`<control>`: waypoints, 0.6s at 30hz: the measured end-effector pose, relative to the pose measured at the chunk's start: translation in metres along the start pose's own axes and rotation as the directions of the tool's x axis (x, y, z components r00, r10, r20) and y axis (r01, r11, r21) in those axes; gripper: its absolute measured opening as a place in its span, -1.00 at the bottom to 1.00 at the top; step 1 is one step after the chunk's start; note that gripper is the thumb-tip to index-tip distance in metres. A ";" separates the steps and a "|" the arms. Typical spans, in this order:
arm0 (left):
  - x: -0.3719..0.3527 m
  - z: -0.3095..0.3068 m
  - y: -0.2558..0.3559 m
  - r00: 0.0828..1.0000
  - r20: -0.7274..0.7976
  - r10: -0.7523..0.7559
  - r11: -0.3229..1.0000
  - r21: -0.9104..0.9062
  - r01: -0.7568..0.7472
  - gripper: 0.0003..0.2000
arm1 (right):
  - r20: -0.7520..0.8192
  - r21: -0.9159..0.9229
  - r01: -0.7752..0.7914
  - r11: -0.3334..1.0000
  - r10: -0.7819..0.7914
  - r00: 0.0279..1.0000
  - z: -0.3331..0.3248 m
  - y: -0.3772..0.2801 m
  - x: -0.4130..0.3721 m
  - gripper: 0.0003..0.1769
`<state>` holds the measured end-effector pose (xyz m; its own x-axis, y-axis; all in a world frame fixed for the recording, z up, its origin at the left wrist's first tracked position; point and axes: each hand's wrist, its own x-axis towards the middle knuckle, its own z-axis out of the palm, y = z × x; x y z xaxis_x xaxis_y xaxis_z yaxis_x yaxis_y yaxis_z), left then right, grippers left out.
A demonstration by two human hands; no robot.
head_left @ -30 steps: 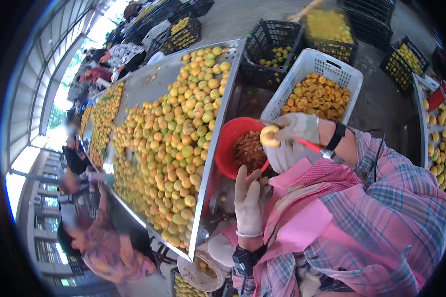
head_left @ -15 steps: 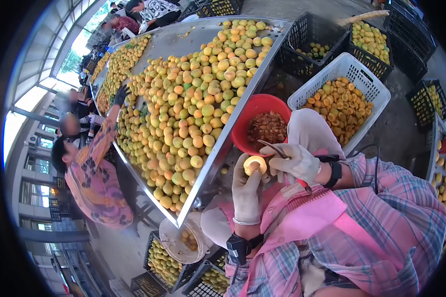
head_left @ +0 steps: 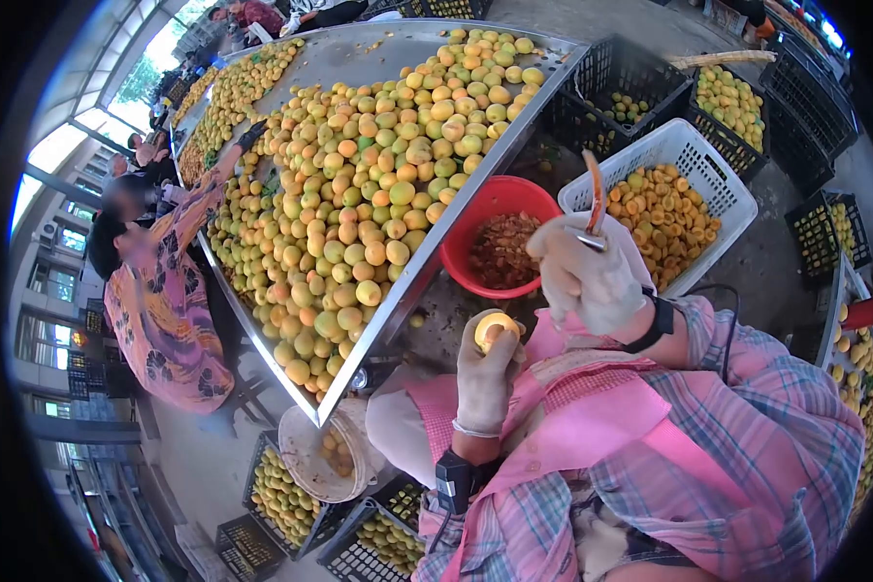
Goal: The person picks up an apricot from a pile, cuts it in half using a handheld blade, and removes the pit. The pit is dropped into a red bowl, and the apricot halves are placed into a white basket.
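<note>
My left hand (head_left: 485, 388), in a pale glove, is closed round an orange-yellow fruit (head_left: 497, 330) with its thumb pressed on it. To the upper right, my right hand (head_left: 592, 274), also gloved, grips a pitting tool (head_left: 594, 194) with a red part and a metal part, pointing upward. A red bowl (head_left: 456, 233) holding brown pits stands just beyond my hands. Beside it, a white crate (head_left: 737, 218) is heaped with opened fruit halves. The metal table (head_left: 417, 267) carries a large pile of whole fruits (head_left: 359, 194).
A person in a patterned top (head_left: 170, 330) reaches over the table's left side. A white bucket (head_left: 296, 456) stands below the table corner. Black crates (head_left: 640, 73) of fruit stand at the upper right, others at the lower left. Another fruit table is at the far right.
My right hand has moved up and away from the fruit, and the tool now points upward. My left hand still holds the fruit. The whole view has shifted slightly.
</note>
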<state>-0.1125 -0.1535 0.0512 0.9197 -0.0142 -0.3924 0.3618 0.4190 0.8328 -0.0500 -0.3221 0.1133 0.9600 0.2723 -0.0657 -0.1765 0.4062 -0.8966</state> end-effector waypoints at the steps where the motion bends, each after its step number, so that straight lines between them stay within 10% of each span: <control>1: -0.001 0.004 0.000 1.000 -0.016 0.003 1.000 0.013 -0.003 -0.66 | -0.063 0.094 0.069 0.993 -0.063 0.996 0.007 -0.002 0.004 -0.75; 5: -0.005 0.003 -0.008 0.995 0.044 0.088 0.991 0.097 -0.092 -0.67 | 0.101 -0.140 0.401 0.905 -0.390 0.915 0.017 0.027 0.015 -0.80; 12: -0.008 0.006 -0.012 0.994 0.003 0.107 0.982 0.154 -0.106 -0.67 | 0.322 -0.251 0.525 0.813 -0.441 0.838 0.014 0.042 0.014 -0.65; 14: -0.007 0.009 -0.013 0.980 0.024 0.197 0.965 0.171 -0.198 -0.69 | 0.373 -0.210 0.661 0.720 -0.567 0.735 0.011 0.043 0.021 -0.62; 16: -0.006 0.009 -0.017 0.978 0.031 0.207 0.962 0.173 -0.209 -0.70 | 0.428 -0.305 0.922 0.238 -0.831 0.356 0.016 0.040 0.028 -0.72; 18: -0.006 0.009 -0.018 0.975 0.034 0.217 0.960 0.175 -0.220 -0.70 | 0.371 -0.227 0.841 0.492 -0.754 0.542 0.020 0.032 0.014 -0.83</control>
<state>-0.1233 -0.1686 0.0425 0.9810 0.0462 -0.1884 0.1716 0.2464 0.9539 -0.0464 -0.2875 0.0926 0.5724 0.1648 0.8032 0.7695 0.2304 -0.5957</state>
